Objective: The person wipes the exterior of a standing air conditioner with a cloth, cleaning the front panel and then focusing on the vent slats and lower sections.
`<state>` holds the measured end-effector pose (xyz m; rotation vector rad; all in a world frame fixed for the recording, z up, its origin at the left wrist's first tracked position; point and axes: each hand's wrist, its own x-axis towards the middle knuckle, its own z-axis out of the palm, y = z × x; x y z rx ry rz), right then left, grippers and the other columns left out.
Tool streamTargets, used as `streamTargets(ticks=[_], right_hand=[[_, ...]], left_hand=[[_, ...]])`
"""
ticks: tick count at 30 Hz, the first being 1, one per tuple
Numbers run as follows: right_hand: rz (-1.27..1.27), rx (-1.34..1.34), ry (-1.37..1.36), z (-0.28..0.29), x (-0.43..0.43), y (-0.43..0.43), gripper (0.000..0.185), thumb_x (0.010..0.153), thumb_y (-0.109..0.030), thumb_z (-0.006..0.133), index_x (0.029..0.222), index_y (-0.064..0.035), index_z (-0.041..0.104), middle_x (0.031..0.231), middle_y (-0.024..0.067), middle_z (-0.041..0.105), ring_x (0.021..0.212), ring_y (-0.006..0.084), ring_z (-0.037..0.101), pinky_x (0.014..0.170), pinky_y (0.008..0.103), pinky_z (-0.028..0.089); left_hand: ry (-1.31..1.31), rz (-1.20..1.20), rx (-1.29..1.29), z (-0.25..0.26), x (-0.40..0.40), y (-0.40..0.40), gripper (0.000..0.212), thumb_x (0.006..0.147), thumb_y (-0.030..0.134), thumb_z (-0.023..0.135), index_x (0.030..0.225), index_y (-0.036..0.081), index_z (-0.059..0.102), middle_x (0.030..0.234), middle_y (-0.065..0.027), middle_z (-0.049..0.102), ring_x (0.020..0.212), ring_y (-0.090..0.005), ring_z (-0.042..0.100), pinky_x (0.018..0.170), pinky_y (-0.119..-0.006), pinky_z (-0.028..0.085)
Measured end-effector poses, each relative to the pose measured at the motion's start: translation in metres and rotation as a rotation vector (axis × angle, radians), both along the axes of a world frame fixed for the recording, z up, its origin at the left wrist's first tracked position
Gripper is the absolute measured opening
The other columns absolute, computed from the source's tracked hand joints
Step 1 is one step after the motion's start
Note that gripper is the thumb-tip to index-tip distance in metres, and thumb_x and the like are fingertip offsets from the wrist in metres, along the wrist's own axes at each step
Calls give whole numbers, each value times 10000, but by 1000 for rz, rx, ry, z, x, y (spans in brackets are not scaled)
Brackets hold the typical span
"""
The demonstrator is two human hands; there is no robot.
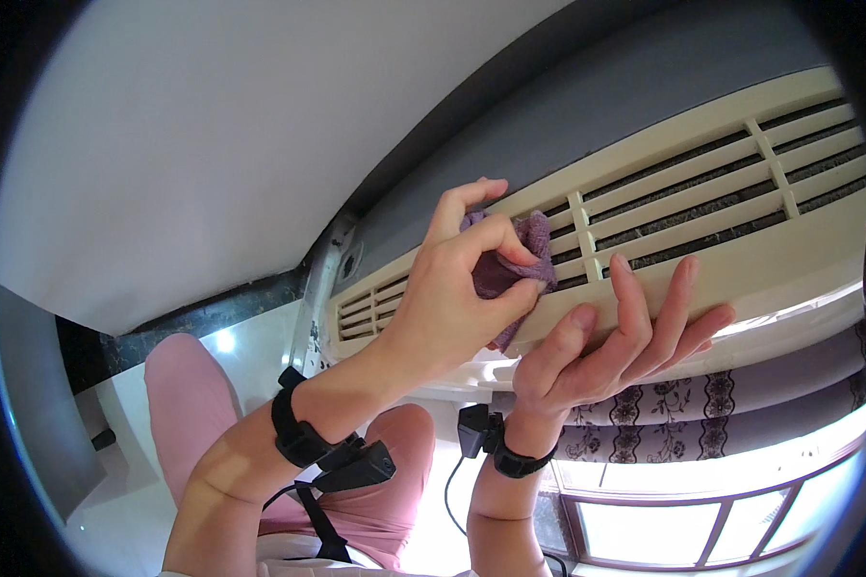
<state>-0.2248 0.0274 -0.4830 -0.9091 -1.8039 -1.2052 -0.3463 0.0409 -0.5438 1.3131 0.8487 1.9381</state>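
A folded purple cloth (509,267) is pinched between the thumb and fingers of my left hand (451,278). It lies against the slats of a long cream grille (693,187), left of one of its crossbars. Part of the cloth hangs over the grille's near edge. My right hand (613,346) is at that near edge, its fingers spread and bent, with nothing seen in its grasp. Whether its fingertips press on the frame is hard to tell. Dark, speckled material shows in the gaps between the slats.
Behind the grille runs a dark grey surface (606,108), with a large pale panel (224,130) at upper left. Patterned grey curtain fabric (649,418) and a bright window (649,530) are at lower right. Black devices (353,461) with cables are strapped to both wrists.
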Motion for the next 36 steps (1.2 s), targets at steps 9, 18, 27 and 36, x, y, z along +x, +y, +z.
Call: streamTargets(ticks=[9,18,27,36], right_hand=[[10,6,-16,1,4,0,325,905,-163,459,1146,-122,672,1481,160,488,1477,476,210,1195,591,54],[18,23,-3,-1,-1,1,323,880,-145,476,1130,-115,677,1475,175,490,1481,466,209,1210,568,46],[20,24,-18,0,4,2,320,856,-96,496,1113,-115,685,1478,171,486,1485,464,202,1208,585,34],[22,54,-15,0,4,5,276,877,-114,509,1063,-128,713,1471,155,500,1487,458,200,1209,579,37]], left_hand=[[15,111,66,14,6,2,180,725,35,782,869,57,676,1118,-108,519,1050,-239,556,897,-326,459],[85,42,-155,-71,1,-13,205,718,5,773,888,24,659,1062,-86,514,1017,-220,546,893,-311,447],[-35,-139,-233,-90,-6,-14,185,763,-27,724,944,7,704,1027,-91,568,956,-203,585,852,-287,465],[-103,27,-179,-82,-10,-5,178,786,1,719,962,25,717,963,-77,602,877,-190,617,785,-290,499]])
